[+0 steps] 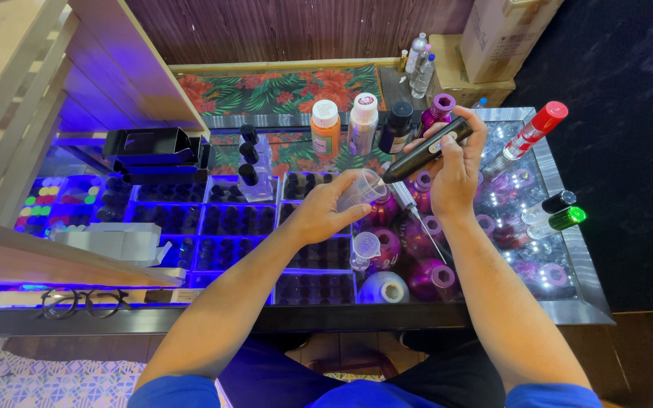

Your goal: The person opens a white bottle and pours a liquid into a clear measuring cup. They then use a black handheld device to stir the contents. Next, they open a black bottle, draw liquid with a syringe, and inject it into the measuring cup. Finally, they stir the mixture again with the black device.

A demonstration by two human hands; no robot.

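Head view, left hand: the left hand (326, 211) holds a small clear plastic cup (362, 190), fingers wrapped round its wall, mouth tipped up and to the right.
Head view, right hand: the right hand (455, 170) is clamped on a black pen-shaped tool (426, 149), thumb and fingers closed round its upper half.
Tool axis: the long axis slants from upper right down to lower left; the narrow tip points at the cup's mouth.
Tip to cup: the tip sits just beside the cup's rim; whether it touches, I cannot tell.
Nearer hand: both hands meet above the middle of the desk (568, 302); the cup lies to the left of the right fingers, at the tool's tip.
Below the hands: round magenta bottles (428, 278) stand in the lit tray, with a second small clear cup (364, 248) and a white bottle (384, 288) near them.
Behind: an orange bottle (326, 125) and a pale speckled bottle (363, 121) stand upright in a row with a black-capped one (397, 125).
Left side: dark small vials fill blue-lit compartments (239, 219), well apart from the fingers.
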